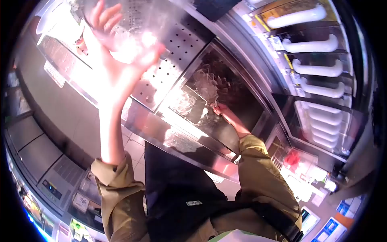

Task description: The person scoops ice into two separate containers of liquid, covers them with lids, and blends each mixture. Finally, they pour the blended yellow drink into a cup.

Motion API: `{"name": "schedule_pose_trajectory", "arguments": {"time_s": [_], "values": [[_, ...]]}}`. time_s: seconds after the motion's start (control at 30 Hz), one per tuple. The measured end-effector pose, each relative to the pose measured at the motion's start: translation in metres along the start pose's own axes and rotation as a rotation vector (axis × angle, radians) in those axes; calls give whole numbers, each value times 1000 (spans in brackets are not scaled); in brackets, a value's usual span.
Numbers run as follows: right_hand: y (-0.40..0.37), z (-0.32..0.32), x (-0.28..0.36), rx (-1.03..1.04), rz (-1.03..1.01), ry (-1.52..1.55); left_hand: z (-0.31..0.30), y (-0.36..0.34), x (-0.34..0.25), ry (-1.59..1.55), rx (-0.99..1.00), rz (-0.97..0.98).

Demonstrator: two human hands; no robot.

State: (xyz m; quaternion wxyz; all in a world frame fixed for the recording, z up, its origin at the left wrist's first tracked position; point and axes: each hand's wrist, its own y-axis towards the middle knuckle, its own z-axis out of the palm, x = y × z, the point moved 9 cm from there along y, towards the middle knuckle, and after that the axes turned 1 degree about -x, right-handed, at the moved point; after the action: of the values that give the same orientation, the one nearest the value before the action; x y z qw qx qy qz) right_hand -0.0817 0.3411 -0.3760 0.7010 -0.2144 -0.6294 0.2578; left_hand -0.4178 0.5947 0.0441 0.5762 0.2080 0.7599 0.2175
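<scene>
Khaki shirt and dark apron up close, one hand lifted, one down at the basin

Down past the apron, the metal basin is set into the counter. From where I stand, the right hand reaches into it, its fingers bent and close together beside a small pale piece; I can't tell whether they pinch it. Clear, crinkled shapes glint around those fingertips, and whether they are rippling water or plastic film I can't make out. Bright light washes out the basin's left side.

Up to the left, the left hand is raised, thumb and fingers spread wide. Glare whitens the palm and hides whether it touches anything. Behind it lies a metal board dotted with holes, next to the basin; the hand and forearm cover part of it.

Along the basin's right side runs a metal frame, and beyond that a column of white handles on dark fronts. Farther off, low on the left, sits a grey machine with a small blue display.
</scene>
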Motion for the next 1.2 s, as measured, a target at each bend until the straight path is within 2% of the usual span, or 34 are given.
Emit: {"name": "schedule_pose_trajectory", "arguments": {"time_s": [0.1,0.13,0.23,0.27,0.3,0.4,0.47,0.5,0.57,0.63,0.67,0.77,0.8,0.87,0.9,0.97,1.03,1.07,1.1,1.17,1.2], "values": [[-57,-1,54,46,-112,-30,6,-13,-36,148,164,132],[-81,1,76,24,-40,-8,15,-13,-46,195,283,245],[-148,-3,131,-96,14,-48,46,-26,-49,435,552,316],[-169,-9,143,-116,31,-77,56,-29,-51,421,537,397],[-190,-9,161,-155,68,-62,70,-32,-50,487,606,408],[-250,23,255,-226,169,-237,87,-44,-61,375,574,505],[-274,13,280,-191,191,-355,95,-49,-72,304,589,540],[-280,25,310,-260,232,-394,97,-48,-77,251,592,518],[-279,56,361,-204,247,-496,99,-48,-83,153,601,466],[-284,76,400,-256,262,-505,91,-40,-85,108,599,428],[-284,82,410,-277,271,-510,86,-34,-81,85,583,397],[-303,88,430,-329,150,-769,70,-17,-72,93,517,358],[-309,90,422,-421,136,-580,66,-13,-66,87,482,343],[-305,80,390,-433,227,-577,60,-7,-48,96,420,311],[-298,66,362,-443,265,-595,55,-5,-35,112,341,317],[-259,53,274,-331,365,-255,37,2,-28,130,234,326],[-200,19,162,-231,490,-300,32,7,-15,101,267,209],[-169,6,120,-224,499,-552,26,6,-10,-10,246,216],[-139,-23,43,-58,614,-599,23,5,-6,7,240,213],[-102,-13,3,-181,978,-921,16,3,3,40,228,206],[-81,-12,-18,-135,1012,-1006,14,2,5,17,190,203]]}}
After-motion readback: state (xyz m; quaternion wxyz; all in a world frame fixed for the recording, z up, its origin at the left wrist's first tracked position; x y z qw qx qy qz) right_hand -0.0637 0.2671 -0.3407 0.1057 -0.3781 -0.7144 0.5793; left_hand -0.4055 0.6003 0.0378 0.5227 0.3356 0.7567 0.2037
